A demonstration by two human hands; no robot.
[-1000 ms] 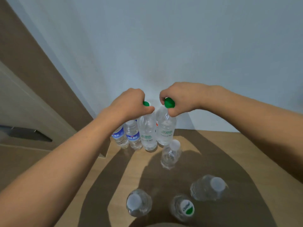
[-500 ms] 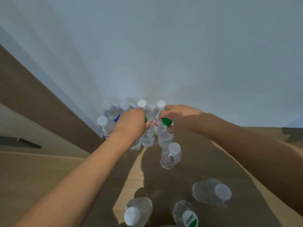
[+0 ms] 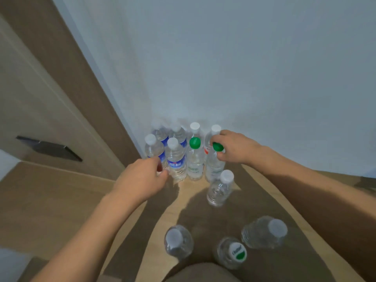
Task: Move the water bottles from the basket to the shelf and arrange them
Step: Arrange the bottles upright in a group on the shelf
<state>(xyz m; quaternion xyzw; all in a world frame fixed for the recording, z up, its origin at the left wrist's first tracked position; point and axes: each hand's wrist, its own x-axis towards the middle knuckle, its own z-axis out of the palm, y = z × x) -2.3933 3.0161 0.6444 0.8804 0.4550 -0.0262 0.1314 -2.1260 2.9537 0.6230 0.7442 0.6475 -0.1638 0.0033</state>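
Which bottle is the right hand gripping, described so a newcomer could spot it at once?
Look where the wooden shelf meets the white wall: bottles stand clustered in the corner. The gripped bottle ends the front row's right side, the right hand pinching its green cap. Its neighbour's green cap is untouched.

Your left hand (image 3: 140, 181) and right hand (image 3: 237, 148): both bare, without rings or watch; forearms behind each hand bare, no sleeve visible to the frame edge.
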